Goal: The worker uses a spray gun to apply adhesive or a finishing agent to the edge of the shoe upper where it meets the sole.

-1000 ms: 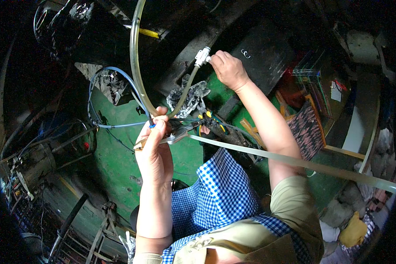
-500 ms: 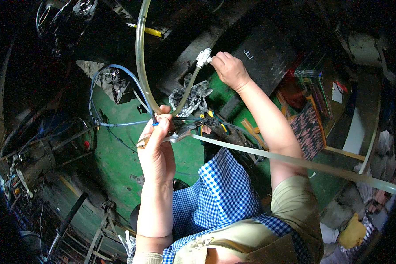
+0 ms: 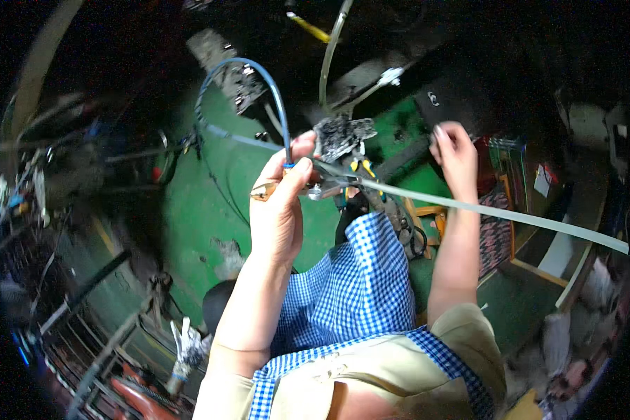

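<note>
My left hand is closed around a small metal tool with a copper-coloured end by the palm; my fingers hide much of it. A thin blue hose loops up from between the fingers. From beside the tool, a long pale translucent strip or tube stretches right, passing over my right forearm. My right hand is off to the right, slightly blurred, fingers loosely curled and apart, nothing visible in them. Beyond both hands, a clear yellowish tube hangs near a white fitting, touched by neither hand.
A crumpled dark, shiny lump lies just beyond my left hand, with yellow-handled pliers near it. A yellow-handled tool is at the far side. Wooden frames and a patterned panel stand right. The floor is green.
My right hand has let go of the white fitting and come back nearer and right. The clear tube has left my left hand, which still holds the metal tool. The view has shifted.
</note>
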The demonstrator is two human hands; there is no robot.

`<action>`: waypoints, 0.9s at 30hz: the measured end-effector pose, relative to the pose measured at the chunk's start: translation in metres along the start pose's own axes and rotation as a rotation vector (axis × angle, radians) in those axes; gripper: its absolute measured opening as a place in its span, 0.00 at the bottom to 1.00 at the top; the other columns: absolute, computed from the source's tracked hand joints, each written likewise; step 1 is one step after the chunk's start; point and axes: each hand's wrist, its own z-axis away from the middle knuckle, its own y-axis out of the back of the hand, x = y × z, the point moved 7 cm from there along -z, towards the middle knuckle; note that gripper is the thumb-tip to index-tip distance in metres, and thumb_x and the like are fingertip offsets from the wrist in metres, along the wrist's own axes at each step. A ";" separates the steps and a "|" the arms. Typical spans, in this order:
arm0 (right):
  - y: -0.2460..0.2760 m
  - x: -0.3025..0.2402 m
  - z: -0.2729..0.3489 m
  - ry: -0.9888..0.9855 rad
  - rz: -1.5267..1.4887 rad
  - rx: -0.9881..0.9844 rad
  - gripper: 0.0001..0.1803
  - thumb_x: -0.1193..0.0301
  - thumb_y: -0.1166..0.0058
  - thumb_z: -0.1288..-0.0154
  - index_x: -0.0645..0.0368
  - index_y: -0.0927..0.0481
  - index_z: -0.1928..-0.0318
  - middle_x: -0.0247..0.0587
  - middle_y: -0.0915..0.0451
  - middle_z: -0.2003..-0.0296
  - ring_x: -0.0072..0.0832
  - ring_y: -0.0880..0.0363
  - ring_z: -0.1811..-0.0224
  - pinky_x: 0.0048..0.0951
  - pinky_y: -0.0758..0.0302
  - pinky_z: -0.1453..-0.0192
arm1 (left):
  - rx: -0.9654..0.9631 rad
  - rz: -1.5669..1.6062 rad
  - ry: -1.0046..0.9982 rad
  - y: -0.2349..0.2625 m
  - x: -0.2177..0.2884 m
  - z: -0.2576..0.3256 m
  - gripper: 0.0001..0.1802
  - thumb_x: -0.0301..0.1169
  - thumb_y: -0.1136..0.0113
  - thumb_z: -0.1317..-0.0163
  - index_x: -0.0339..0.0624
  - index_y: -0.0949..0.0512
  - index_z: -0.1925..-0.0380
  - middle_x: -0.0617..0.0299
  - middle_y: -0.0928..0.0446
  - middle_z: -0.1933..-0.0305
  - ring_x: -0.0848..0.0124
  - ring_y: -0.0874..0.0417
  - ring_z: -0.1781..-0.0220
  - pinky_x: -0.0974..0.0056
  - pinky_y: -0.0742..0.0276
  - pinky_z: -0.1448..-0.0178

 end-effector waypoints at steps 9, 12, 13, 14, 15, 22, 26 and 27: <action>-0.107 -0.144 0.172 0.467 0.249 -0.718 0.19 0.77 0.30 0.42 0.66 0.16 0.49 0.42 0.15 0.58 0.30 0.17 0.58 0.28 0.23 0.53 | 0.211 0.136 -0.261 0.071 0.057 0.151 0.22 0.46 0.32 0.27 0.47 0.27 0.45 0.58 0.24 0.39 0.72 0.17 0.53 0.68 0.21 0.50; -0.181 -0.177 0.224 0.785 0.251 -0.900 0.36 0.72 0.26 0.45 0.61 0.23 0.34 0.52 0.20 0.40 0.45 0.19 0.40 0.40 0.22 0.38 | 0.202 0.072 -0.277 0.089 0.072 0.212 0.27 0.54 0.44 0.22 0.42 0.24 0.42 0.57 0.29 0.31 0.73 0.21 0.45 0.68 0.22 0.43; -0.204 -0.184 0.246 0.853 0.267 -0.984 0.42 0.70 0.25 0.46 0.59 0.27 0.30 0.54 0.24 0.35 0.49 0.21 0.36 0.45 0.23 0.33 | 0.212 0.039 -0.322 0.089 0.077 0.232 0.28 0.55 0.47 0.21 0.41 0.24 0.39 0.57 0.30 0.29 0.72 0.21 0.41 0.66 0.22 0.39; -0.227 -0.190 0.275 0.921 0.210 -1.066 0.48 0.74 0.24 0.48 0.59 0.32 0.26 0.55 0.30 0.30 0.53 0.24 0.32 0.47 0.22 0.32 | 0.248 0.058 -0.306 0.095 0.077 0.248 0.30 0.55 0.48 0.20 0.40 0.26 0.36 0.57 0.30 0.29 0.71 0.23 0.37 0.64 0.23 0.35; -0.243 -0.198 0.302 0.986 0.135 -1.076 0.51 0.80 0.27 0.52 0.60 0.34 0.25 0.57 0.31 0.30 0.56 0.24 0.32 0.47 0.21 0.32 | 0.230 0.090 -0.357 0.098 0.081 0.265 0.31 0.54 0.50 0.20 0.39 0.27 0.32 0.58 0.30 0.28 0.69 0.24 0.33 0.62 0.25 0.31; -0.293 -0.212 0.448 1.194 0.087 -1.130 0.46 0.84 0.32 0.59 0.61 0.31 0.34 0.59 0.28 0.33 0.59 0.22 0.37 0.49 0.18 0.40 | 0.290 -0.069 -0.553 0.130 0.111 0.398 0.39 0.50 0.51 0.18 0.35 0.46 0.19 0.53 0.38 0.20 0.64 0.37 0.19 0.60 0.42 0.17; -0.313 -0.205 0.487 0.803 -0.128 -1.127 0.27 0.82 0.35 0.42 0.63 0.28 0.42 0.53 0.20 0.53 0.45 0.17 0.58 0.39 0.20 0.55 | 0.320 -0.311 -0.695 0.146 0.121 0.490 0.41 0.36 0.43 0.21 0.35 0.51 0.18 0.48 0.44 0.16 0.61 0.42 0.15 0.56 0.50 0.14; -0.311 -0.209 0.491 0.778 -0.207 -1.103 0.22 0.80 0.36 0.37 0.62 0.27 0.43 0.48 0.20 0.60 0.41 0.18 0.63 0.35 0.22 0.57 | 0.372 -0.533 -0.847 0.144 0.125 0.520 0.41 0.32 0.41 0.23 0.36 0.51 0.18 0.49 0.42 0.17 0.61 0.41 0.16 0.55 0.49 0.15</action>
